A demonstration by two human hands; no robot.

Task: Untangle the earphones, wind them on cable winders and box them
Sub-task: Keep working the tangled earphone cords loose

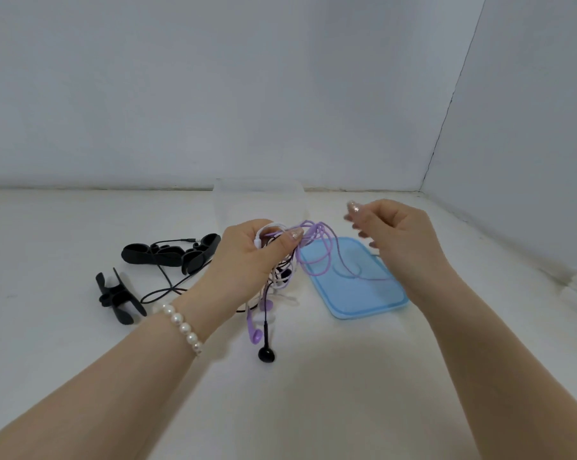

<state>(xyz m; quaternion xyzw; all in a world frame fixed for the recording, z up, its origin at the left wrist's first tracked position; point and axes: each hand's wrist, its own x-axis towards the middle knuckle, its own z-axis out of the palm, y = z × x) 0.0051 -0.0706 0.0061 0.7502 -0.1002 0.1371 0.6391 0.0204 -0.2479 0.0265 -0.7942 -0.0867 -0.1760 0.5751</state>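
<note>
While the left hand [247,257] gripped thin tangled cords [308,247], the right hand [393,234], at three o'clock, hung loosely curled over a matte white table [313,393].

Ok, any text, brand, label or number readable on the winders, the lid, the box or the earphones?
None readable.
Black cable winders: no visible marking.
Blue lid: plain.
Clear box: nothing shows.
Earphones gripped in the left hand: too small to tell.

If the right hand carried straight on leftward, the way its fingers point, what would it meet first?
Most likely the purple earphone cable looping from the tangle that the left hand grips; the right hand may sit slightly higher, as depth is unclear.
</note>
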